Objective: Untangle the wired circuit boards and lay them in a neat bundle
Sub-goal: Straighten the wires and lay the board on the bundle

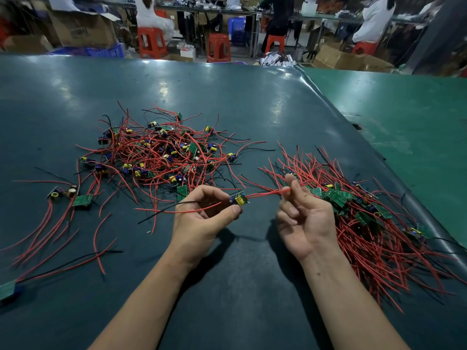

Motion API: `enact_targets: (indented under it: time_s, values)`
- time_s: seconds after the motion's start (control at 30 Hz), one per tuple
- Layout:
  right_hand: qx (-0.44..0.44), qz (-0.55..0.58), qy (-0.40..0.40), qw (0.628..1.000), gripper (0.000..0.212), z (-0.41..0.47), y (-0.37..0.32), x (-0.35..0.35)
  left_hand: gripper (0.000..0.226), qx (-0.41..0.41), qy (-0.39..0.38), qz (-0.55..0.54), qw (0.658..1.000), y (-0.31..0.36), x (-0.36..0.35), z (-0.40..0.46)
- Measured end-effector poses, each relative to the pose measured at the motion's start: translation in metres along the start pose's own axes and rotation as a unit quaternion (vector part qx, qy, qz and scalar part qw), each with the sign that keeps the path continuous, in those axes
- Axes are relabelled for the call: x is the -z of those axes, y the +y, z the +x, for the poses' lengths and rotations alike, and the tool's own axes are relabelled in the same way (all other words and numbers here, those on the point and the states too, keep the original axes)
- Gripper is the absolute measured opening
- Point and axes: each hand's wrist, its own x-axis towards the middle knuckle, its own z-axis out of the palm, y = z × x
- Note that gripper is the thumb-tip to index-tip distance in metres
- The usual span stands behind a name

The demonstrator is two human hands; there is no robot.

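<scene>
On the dark surface, a few loose wired boards lie far left, beside a tangled pile. The left hand pinches one circuit board above the surface. The right hand pinches its red wire between thumb and forefinger. The aligned bundle lies right.

I hold 1 small board with a yellow and a blue part above the mat, its red wires stretched right. A tangled pile of boards and red wires lies ahead left; the combed bundle lies right.
</scene>
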Motion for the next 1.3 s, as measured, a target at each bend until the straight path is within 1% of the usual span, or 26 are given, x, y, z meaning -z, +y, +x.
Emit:
enact_targets:
  time_s: [0.07, 0.13, 0.27, 0.37, 0.43, 0.5, 0.57, 0.63, 0.73, 0.8, 0.87, 0.97, 1.1, 1.2, 1.3]
  values:
    - [0.010, -0.024, 0.017, 1.000, 0.014, 0.000, -0.001, 0.000, 0.030, 0.000, 0.012, 0.000, 1.000, 0.000, 0.001, 0.001]
    - [0.001, -0.013, 0.017, 1.000, 0.019, 0.000, -0.002, 0.001, 0.030, 0.000, 0.022, -0.002, 1.000, 0.000, 0.002, 0.002]
    - [-0.031, 0.011, -0.012, 0.999, 0.010, 0.000, -0.002, 0.001, 0.030, -0.005, 0.029, -0.008, 1.000, 0.000, 0.004, 0.004]
    - [-0.048, 0.046, -0.030, 0.997, 0.015, 0.000, 0.000, 0.002, 0.029, -0.009, -0.004, 0.008, 1.000, -0.001, 0.004, 0.002]
    - [-0.036, 0.041, -0.023, 0.998, 0.016, 0.001, 0.000, 0.003, 0.030, -0.011, -0.013, 0.006, 1.000, -0.002, 0.004, 0.001]
    - [-0.006, 0.004, -0.014, 1.000, 0.019, 0.003, 0.001, 0.003, 0.026, -0.013, 0.010, -0.012, 1.000, -0.002, 0.006, 0.004]
    - [0.014, -0.094, -0.021, 0.995, 0.030, 0.001, 0.004, 0.000, 0.023, -0.011, 0.025, -0.033, 0.999, -0.003, 0.009, 0.007]
    - [0.016, -0.192, -0.036, 0.981, 0.038, -0.003, 0.012, -0.004, 0.024, -0.006, 0.018, -0.033, 0.999, -0.004, 0.010, 0.008]
    - [0.028, -0.248, -0.071, 0.966, 0.028, -0.009, 0.027, -0.007, 0.024, -0.003, -0.013, -0.009, 1.000, -0.006, 0.009, 0.006]
    - [0.042, -0.253, -0.069, 0.964, 0.024, -0.010, 0.031, -0.007, 0.028, -0.003, -0.025, -0.007, 1.000, -0.006, 0.009, 0.005]
    - [0.053, -0.257, -0.051, 0.964, 0.023, -0.009, 0.030, -0.007, 0.033, 0.001, -0.026, -0.008, 1.000, -0.004, 0.009, 0.005]
    - [0.067, -0.260, -0.045, 0.962, 0.015, -0.007, 0.026, -0.007, 0.026, 0.003, -0.028, 0.001, 1.000, -0.003, 0.007, 0.004]
    - [0.092, -0.222, -0.008, 0.971, 0.025, -0.001, 0.014, -0.005, 0.032, -0.002, -0.021, 0.009, 1.000, -0.003, 0.007, 0.005]
    - [0.148, -0.194, 0.022, 0.970, 0.028, 0.001, 0.009, -0.002, 0.023, -0.006, -0.016, 0.003, 1.000, -0.004, 0.009, 0.006]
    - [0.204, -0.176, 0.045, 0.962, 0.028, 0.002, 0.008, -0.001, 0.022, -0.007, -0.040, 0.006, 0.999, -0.004, 0.008, 0.006]
